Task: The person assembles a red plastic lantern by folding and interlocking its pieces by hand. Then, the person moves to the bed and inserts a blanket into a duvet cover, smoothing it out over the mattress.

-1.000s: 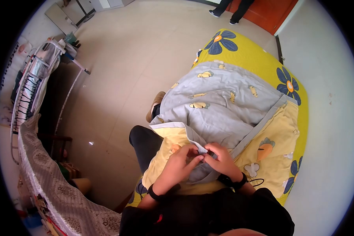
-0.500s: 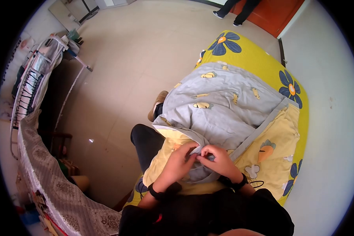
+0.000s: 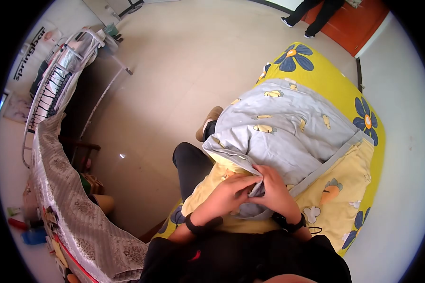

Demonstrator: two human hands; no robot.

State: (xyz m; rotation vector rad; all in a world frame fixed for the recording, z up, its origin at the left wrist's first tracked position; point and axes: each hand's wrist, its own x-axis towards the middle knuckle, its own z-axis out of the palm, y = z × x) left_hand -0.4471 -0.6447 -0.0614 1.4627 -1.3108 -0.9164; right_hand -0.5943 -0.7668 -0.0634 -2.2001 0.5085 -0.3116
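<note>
A duvet cover [image 3: 288, 137], grey with small carrot prints on one face and yellow with larger prints on the other, lies spread in front of me. My left hand [image 3: 227, 194] pinches its grey edge from the left, fingertips pressed together around the fold. From the right, my right hand [image 3: 275, 192] grips the same edge, thumb below and fingers above. The fingertips of both hands meet at a small gathered bit of cloth. Whether anything small, such as a button or tie, sits between them is hidden.
Beneath the cover is a yellow flowered bed surface [image 3: 311, 75], bordered by a white wall [image 3: 406, 108]. My bent leg [image 3: 190, 165] is at its left side. A patterned cloth [image 3: 75, 207] drapes over furniture at left. Another person's legs [image 3: 316, 16] stand by the red door [image 3: 363, 28].
The view has shifted, so the scene sits further right and lower. My right hand has turned more upright, its fingers now extended along the cloth edge; both hands still hold it.
</note>
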